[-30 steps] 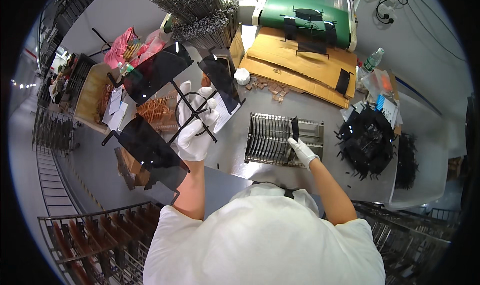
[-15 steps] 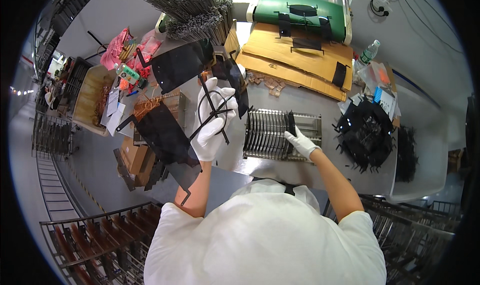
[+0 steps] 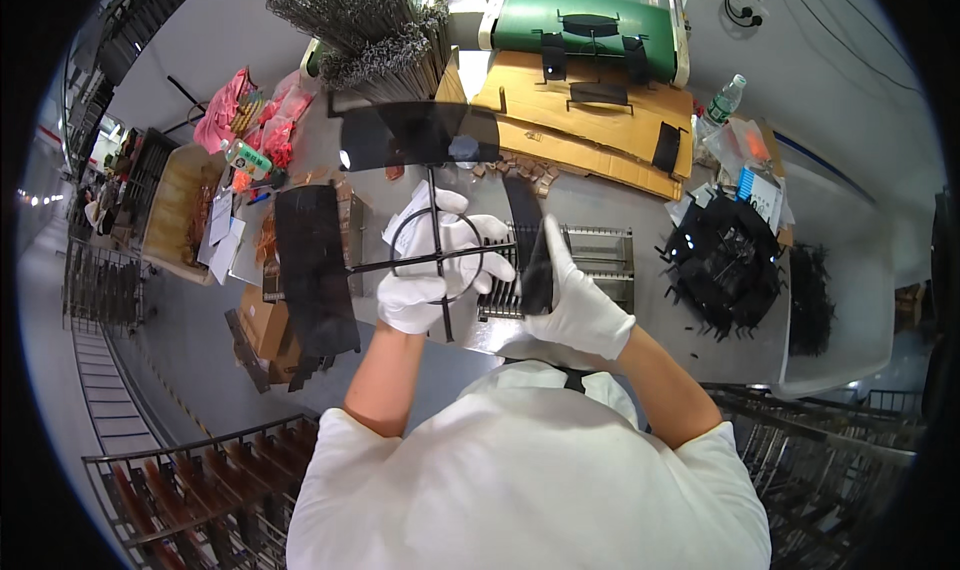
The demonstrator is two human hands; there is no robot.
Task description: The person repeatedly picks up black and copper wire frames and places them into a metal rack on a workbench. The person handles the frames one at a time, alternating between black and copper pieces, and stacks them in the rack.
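Note:
My gloved left hand point(image 3: 462, 235) grips a black cross-shaped frame point(image 3: 438, 210) with a ring around its middle. Its fingers close about the ring and the crossing rods. Dark, slightly see-through curved panels surround the frame: a far panel point(image 3: 415, 138) and a left panel point(image 3: 315, 270). To the right, my gloved right hand point(image 3: 590, 310) holds a narrow-looking dark panel point(image 3: 535, 255) along its right edge, close to the frame's right rod tip. Whether rod and panel touch, I cannot tell. Behind both hands, a slotted metal rack point(image 3: 605, 260) lies on the table, partly hidden.
Assembled black pieces lie in a round stack point(image 3: 725, 260) at right. Farther off are cardboard sheets point(image 3: 600, 125), a green conveyor point(image 3: 520, 15) carrying dark parts, and bundled wire frames point(image 3: 375, 45). A plastic bottle point(image 3: 727, 100) stands at back right; a tan bin point(image 3: 165, 210) is at left.
My right hand has come left and up from the rack and now holds a dark panel beside the frame. The frame has turned to face up more squarely, its panels swinging with it.

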